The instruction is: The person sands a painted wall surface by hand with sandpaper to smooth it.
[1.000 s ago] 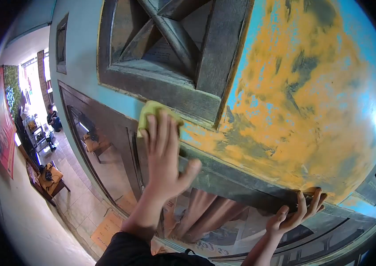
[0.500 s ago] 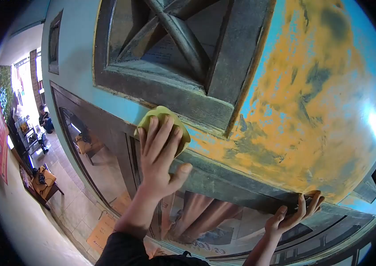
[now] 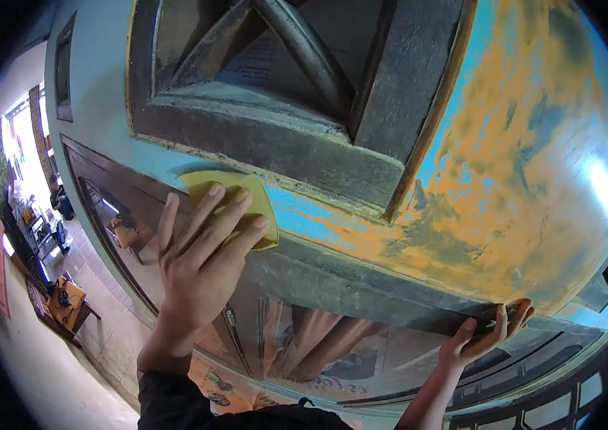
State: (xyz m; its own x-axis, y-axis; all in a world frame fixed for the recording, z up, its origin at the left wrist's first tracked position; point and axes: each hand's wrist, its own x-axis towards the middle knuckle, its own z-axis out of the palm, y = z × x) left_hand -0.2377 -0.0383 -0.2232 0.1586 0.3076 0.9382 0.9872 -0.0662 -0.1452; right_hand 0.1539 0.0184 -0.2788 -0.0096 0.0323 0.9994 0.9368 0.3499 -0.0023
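The left hand (image 3: 200, 276) is pressing the yellow sheet (image 3: 262, 202) against the wall strip (image 3: 311, 216) below the dark frame (image 3: 268, 149), fingers spread, likely distributing pressure; the right hand (image 3: 484, 340) is contacting the beam (image 3: 350, 285), fingers slightly apart, apparently bracing

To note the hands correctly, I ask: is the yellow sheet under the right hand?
No, the yellow sheet is under the left hand, while the right hand is at the dark beam.

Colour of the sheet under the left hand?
The sheet is dull, slightly greenish yellow; the head view shows it best.
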